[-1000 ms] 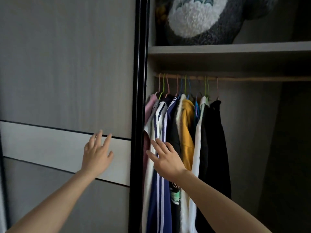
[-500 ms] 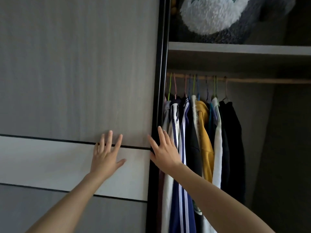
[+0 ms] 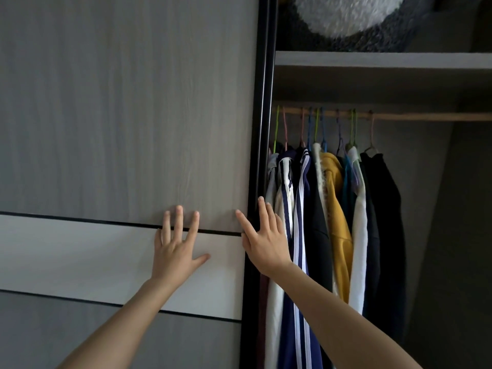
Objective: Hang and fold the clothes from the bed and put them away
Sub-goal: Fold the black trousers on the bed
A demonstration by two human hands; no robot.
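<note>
Both hands are spread flat and hold nothing. The left hand (image 3: 175, 251) presses its palm on the pale band of the door (image 3: 119, 129). The right hand (image 3: 266, 243) lies with straight fingers along the door's black edge, thumb on its face. I judge this placing suits pushing a sliding panel sideways. The clothes (image 3: 332, 209) hang on coloured hangers bunched at the left end of the rod (image 3: 426, 117), just beside that edge, under the shelf (image 3: 372, 59) bearing a plush toy (image 3: 346, 17). No bed shows.

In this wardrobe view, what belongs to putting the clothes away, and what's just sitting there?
Job: sliding wardrobe door, left hand flat on it, right hand at its edge, hanging clothes, clothes rail.
Just there: plush toy on the top shelf.
</note>
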